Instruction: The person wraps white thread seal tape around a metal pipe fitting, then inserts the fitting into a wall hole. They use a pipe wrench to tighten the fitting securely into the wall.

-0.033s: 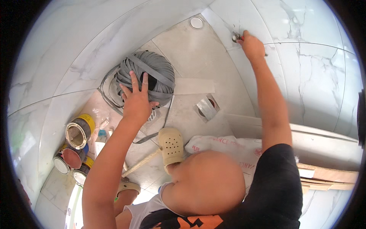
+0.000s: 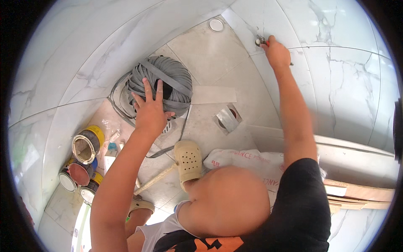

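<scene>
My left hand [image 2: 151, 111] rests with fingers spread on a big roll of grey flat strap [image 2: 178, 75] by the left wall. Its fingertips lie beside the roll's dark central hole. My right hand [image 2: 278, 53] is closed round a small hand tool with a red part [image 2: 267, 43], held up against the marbled wall tile [image 2: 289, 25]. At the tool's end sits a small round metallic piece [image 2: 258, 42] on the wall. Most of the tool is hidden in my fist, so its exact kind cannot be made out.
Several paint cans [image 2: 84, 149] stand at the left wall. A roll of silver tape [image 2: 229, 119] and a round white lid [image 2: 216, 24] lie on the floor. A white printed sack [image 2: 252, 157] and stacked boards [image 2: 361, 191] are at the right. A wooden stick [image 2: 157, 179] lies by my shoe [image 2: 188, 161].
My right forearm and elbow have shifted slightly left, and the wrist has turned a little with the tool still at the same wall spot. The left hand stays put.
</scene>
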A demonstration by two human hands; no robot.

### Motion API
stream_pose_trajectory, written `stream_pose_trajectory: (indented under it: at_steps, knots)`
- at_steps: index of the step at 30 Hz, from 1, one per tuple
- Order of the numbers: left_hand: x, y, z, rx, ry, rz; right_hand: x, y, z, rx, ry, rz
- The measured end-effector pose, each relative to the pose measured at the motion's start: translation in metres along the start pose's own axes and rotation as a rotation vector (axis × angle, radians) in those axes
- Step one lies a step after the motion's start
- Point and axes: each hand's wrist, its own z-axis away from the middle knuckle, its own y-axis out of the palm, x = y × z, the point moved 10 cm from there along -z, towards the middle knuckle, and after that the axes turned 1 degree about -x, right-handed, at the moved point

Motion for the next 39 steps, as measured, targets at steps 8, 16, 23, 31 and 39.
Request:
stream_pose_trajectory:
  at_steps: [8,16,23,31,39]
  knots:
    - [0.006,-0.008,-0.001,-0.055,0.043,0.091,-0.009,0.009,-0.006,0.034,0.067,0.053]
    - [0.005,-0.002,0.000,-0.063,0.027,0.058,0.096,0.013,-0.075,0.329,-0.580,0.624]
    - [0.005,-0.005,-0.004,-0.029,0.000,0.051,0.010,-0.002,-0.019,0.021,-0.119,0.115]
    - [0.008,-0.004,-0.005,-0.025,-0.010,0.097,-0.025,0.037,0.020,-0.100,0.342,-0.081]
    - [0.008,0.000,-0.005,-0.026,-0.014,0.138,0.096,0.014,-0.071,0.432,-0.618,0.729]
